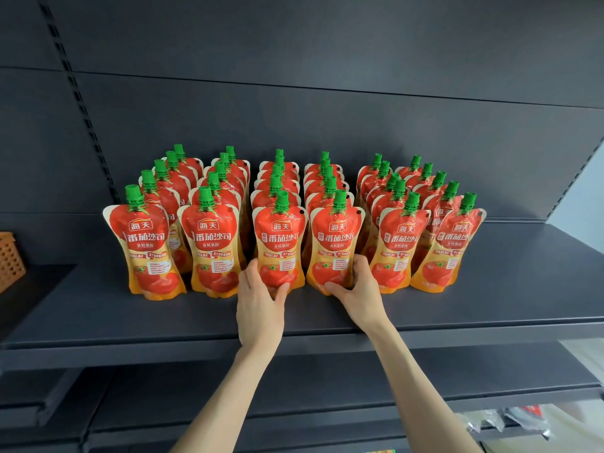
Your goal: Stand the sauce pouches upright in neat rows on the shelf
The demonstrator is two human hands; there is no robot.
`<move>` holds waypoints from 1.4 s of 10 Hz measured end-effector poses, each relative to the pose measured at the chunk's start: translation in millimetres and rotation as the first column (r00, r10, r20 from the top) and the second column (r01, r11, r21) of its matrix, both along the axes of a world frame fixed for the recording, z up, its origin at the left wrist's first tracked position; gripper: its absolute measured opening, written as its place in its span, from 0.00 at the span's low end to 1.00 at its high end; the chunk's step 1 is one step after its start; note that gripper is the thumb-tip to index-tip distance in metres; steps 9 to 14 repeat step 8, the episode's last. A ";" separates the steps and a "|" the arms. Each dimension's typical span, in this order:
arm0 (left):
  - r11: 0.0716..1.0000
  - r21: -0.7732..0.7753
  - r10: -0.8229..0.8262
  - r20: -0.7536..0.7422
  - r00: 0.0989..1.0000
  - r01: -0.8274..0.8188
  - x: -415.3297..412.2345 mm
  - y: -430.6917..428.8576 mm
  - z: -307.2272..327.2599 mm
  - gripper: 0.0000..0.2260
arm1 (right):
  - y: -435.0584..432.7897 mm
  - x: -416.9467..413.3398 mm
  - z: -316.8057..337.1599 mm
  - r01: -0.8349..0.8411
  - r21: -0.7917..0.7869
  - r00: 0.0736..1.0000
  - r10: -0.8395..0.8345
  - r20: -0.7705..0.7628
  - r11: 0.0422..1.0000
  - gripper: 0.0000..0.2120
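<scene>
this looks like a shop, seen at a stretch of retail shelving. the shelf [490, 289] is dark grey metal set against a matching back panel [327, 109]. an upright [70, 76] punched with a line of slots runs up the left side. lower shelves [327, 371] of the same make sit beneath. many identical sauce pouches [209, 250], one brand, same label and green caps, stand in rows front to back like stock on display. an orange perforated basket [11, 259] sits at the left edge, and plastic-wrapped packets [510, 420] lie at lower right.
</scene>
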State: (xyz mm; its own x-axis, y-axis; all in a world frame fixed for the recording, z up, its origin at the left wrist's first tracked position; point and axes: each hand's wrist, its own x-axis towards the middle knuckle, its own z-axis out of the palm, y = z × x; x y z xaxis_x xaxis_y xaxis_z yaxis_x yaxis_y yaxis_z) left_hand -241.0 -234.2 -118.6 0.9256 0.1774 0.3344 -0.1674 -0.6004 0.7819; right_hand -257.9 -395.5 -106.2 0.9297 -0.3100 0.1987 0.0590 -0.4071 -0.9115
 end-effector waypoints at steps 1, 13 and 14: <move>1.000 0.003 0.003 0.006 1.000 -0.003 0.3 -0.3 -0.5 0.29 | 0.2 -0.3 0.2 0.002 -0.004 1.000 -0.002 0.001 1.000 0.24; 0.998 -0.025 -0.042 0.223 0.974 0.049 -16.1 18.4 4.5 0.22 | -6.1 -24.3 10.6 0.146 -0.142 0.981 -0.124 0.148 0.979 0.22; 0.998 -0.025 -0.042 0.223 0.974 0.049 -16.1 18.4 4.5 0.22 | -6.1 -24.3 10.6 0.146 -0.142 0.981 -0.124 0.148 0.979 0.22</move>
